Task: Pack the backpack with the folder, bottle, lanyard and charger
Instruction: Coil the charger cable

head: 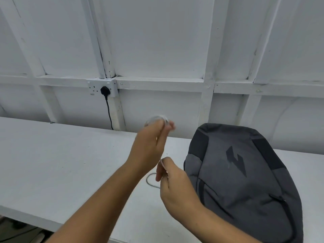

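Note:
A grey backpack (242, 174) with a dark zigzag logo lies flat on the white table (52, 163), at the right. My left hand (149, 146) is raised left of it and grips a blurred white bundle, the charger (157, 121), at its fingertips. A thin white cable (152, 179) runs down from there. My right hand (173, 188) pinches that cable lower down, beside the backpack's left edge. A loop of the cable lies on the table under my hands. Folder, bottle and lanyard are not in view.
A white panelled wall stands behind the table. A double wall socket (102, 87) holds a black plug (105, 91) whose cord drops behind the table's back edge. The table's front edge runs along the lower left.

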